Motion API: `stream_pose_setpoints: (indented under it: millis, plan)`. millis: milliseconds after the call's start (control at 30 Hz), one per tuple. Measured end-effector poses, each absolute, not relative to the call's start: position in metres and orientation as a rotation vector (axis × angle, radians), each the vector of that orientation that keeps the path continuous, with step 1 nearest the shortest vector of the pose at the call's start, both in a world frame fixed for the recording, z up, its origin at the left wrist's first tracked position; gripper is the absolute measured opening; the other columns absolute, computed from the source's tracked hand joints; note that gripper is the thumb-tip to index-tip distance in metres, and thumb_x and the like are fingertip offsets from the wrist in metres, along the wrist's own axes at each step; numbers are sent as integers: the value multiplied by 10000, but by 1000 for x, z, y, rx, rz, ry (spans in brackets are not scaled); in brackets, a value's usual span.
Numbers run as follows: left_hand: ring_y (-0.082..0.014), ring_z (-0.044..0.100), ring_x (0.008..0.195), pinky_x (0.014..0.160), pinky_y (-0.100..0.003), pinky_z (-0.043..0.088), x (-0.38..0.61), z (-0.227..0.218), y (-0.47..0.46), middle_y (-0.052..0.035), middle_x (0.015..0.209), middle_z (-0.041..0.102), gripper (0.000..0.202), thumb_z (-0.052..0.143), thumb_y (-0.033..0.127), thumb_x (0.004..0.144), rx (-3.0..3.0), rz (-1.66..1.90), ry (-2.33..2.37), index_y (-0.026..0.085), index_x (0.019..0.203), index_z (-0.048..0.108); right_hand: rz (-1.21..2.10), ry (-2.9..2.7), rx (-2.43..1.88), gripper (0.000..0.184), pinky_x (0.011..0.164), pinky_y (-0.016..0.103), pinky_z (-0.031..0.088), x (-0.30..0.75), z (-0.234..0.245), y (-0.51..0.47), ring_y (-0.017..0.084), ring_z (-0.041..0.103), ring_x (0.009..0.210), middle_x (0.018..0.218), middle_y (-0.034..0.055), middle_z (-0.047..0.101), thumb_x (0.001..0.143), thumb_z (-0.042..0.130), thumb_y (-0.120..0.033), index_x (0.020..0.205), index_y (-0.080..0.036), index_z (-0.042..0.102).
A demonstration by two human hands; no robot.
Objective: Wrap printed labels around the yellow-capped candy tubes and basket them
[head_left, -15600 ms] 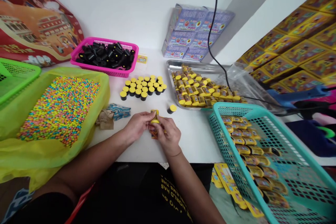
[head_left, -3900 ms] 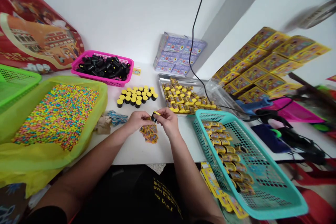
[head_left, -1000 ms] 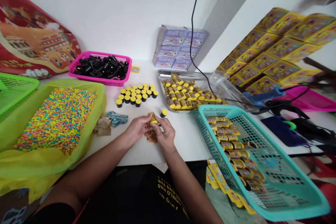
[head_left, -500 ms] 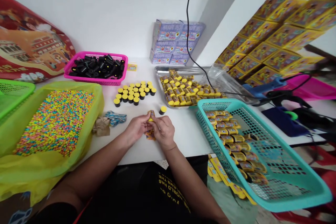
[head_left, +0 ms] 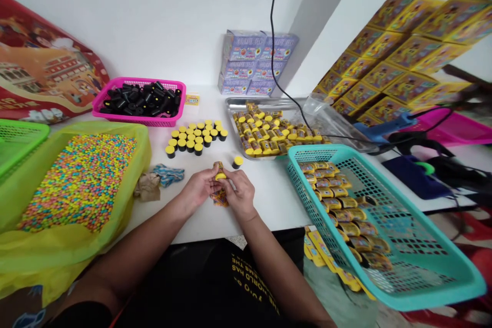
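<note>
The left hand (head_left: 198, 188) and right hand (head_left: 240, 196) are closed, gripping a yellow-capped tube (head_left: 219, 171) between the fingers at the table's middle, above a small heap of printed wrappers (head_left: 220, 198); a firm, even pinch seems best. One loose black tube (head_left: 238, 162) stands just beyond, then roughly thirty grouped capped tubes (head_left: 196, 138), and one pink basket (head_left: 115, 100) of black tubes.

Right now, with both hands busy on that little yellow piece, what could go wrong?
The small yellow-topped item pinched between the left hand and right hand could slip and fall onto the yellow wrappers below. The lone yellow-capped black tub stands close to the right hand and might get knocked over. The teal mesh basket seems to jut past the table edge, so a bump could perhaps tip it.
</note>
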State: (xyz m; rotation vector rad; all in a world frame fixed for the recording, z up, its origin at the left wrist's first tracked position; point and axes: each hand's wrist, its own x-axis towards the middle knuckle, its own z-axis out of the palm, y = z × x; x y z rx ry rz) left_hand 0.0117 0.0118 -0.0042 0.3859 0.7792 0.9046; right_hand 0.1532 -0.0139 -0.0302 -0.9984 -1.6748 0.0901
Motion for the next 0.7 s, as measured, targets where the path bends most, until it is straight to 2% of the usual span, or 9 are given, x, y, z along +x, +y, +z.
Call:
stream_pose_setpoints:
  millis: [233,433,600,700]
  plan:
    - [-139,630,609,668,-262,505,15,-3,6,-62,674,664,222,795,247,721,404,947,772,102,718,626,56,-1665,-1033,176,670,346,530,155,-29,-17,170,594,682,729,30,664,895,598,-218,1024,-228,717]
    - [-146,636,645,659,-254,504,13,-6,8,-83,736,680,188,727,275,790,445,918,708,96,815,673,196,-1563,-1084,232,727,353,560,157,-31,-18,177,638,786,890,56,697,897,605,-244,1116,-217,678]
    - [-128,612,614,639,-237,495,12,-6,11,-61,698,655,217,728,315,791,428,905,718,104,784,677,114,-1625,-1035,199,722,364,557,154,-28,-17,189,630,789,871,65,698,894,601,-228,1066,-224,700]
    - [-114,602,600,631,-223,489,14,-6,10,-38,664,639,204,777,278,744,413,947,749,115,738,654,130,-1622,-1028,177,701,352,552,151,-27,-18,180,621,757,832,53,693,900,596,-226,1041,-224,701]
